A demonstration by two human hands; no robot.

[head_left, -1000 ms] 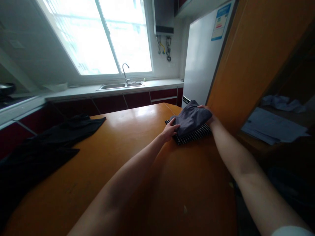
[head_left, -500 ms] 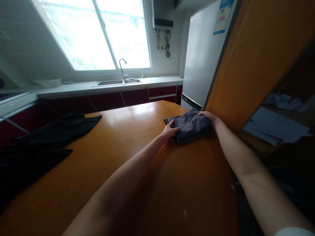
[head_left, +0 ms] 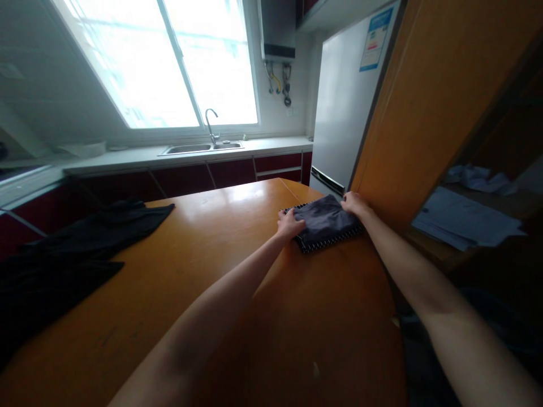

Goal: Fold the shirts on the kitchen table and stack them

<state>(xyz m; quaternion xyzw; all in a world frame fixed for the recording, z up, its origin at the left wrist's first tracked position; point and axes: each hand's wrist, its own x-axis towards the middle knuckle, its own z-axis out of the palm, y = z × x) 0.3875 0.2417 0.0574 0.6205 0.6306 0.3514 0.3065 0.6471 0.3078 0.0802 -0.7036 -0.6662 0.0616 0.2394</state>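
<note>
A folded dark grey garment lies on top of a black piece of clothing with a white pattern, whose edge shows along the front and left. My left hand grips the left edge of the pile, its thumb on top of the grey cloth. At the far right corner, my right hand has its fingers curled on the grey garment. Both pieces rest on the wooden table near its right end. Parts of the fingers are hidden by the cloth.
Black clothing is spread over the table's left side. A wooden cabinet and a fridge stand close by on the right, with papers on a shelf. Behind runs a counter with a sink.
The grey garment now lies flatter and smoother on the patterned piece. My right hand has shifted slightly at the far corner, and my left hand has moved a little toward the left edge.
</note>
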